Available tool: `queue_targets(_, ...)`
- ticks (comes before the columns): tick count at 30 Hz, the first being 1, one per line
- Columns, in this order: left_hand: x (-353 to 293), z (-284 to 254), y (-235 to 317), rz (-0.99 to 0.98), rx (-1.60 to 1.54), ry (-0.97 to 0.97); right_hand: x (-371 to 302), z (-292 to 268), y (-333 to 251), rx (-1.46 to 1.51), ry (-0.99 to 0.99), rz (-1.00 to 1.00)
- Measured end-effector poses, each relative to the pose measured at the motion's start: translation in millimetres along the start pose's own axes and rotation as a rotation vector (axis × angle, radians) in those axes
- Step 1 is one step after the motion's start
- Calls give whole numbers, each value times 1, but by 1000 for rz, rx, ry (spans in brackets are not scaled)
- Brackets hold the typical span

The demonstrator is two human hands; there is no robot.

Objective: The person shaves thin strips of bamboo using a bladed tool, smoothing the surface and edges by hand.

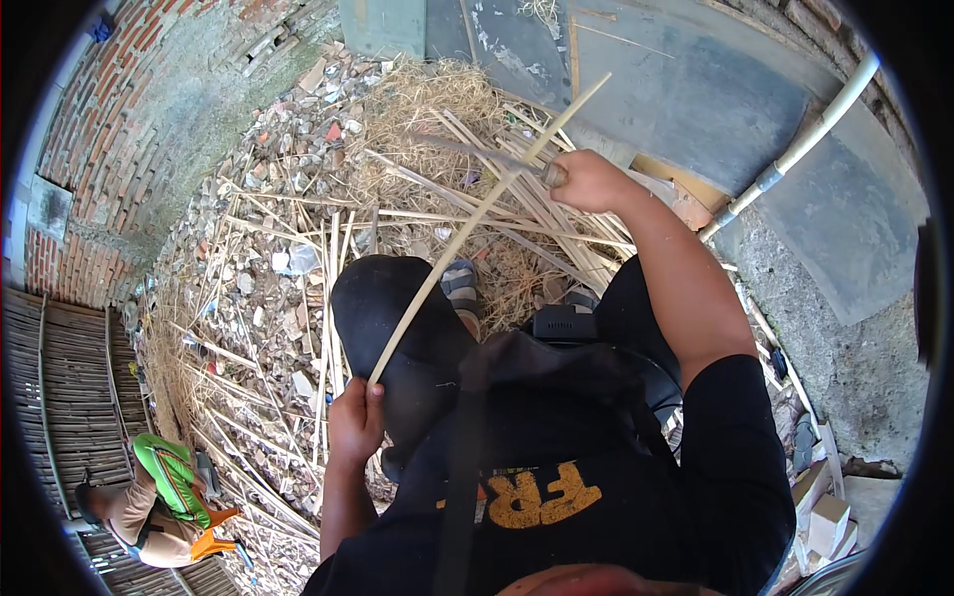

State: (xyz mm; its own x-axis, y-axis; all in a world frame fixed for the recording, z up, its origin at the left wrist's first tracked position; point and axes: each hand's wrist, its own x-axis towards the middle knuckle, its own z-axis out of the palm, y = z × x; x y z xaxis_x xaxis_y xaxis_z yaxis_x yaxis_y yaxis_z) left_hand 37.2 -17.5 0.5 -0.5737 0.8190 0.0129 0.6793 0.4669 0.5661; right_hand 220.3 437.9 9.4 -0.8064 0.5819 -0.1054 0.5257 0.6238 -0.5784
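Left fingers [355,399] clasp 1 pale strip [447,258], right fingers [580,180] a knife handle [556,176]; loose strips [325,328] clutter the rubble [245,283].

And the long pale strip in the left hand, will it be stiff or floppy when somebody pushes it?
The strip is probably fairly stiff: it runs nearly straight far past the left hand. Being so slim for its length, it is likely light, and may bend somewhat under a side push.

Left hand [355,421], curled, at half past seven; right hand [588,183], fisted, at half past one, its forearm [686,278] outstretched.
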Motion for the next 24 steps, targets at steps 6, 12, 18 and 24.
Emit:
queue_targets(6, 7, -9, -5, -42, -68, -106, -27, 13, -47, -241, -28, -204)
queue_targets(12, 5, -4, -6, -23, -69, -60, -1, 7, -7, 119, 8, -66)
queue_targets(18, 6, -7, -2, -34, -94, -67, -13, 21, -17, 69, 33, -231)
queue_targets(24, 9, -5, -18, -22, -127, -116, -7, 21, -21, 42, -115, -139)
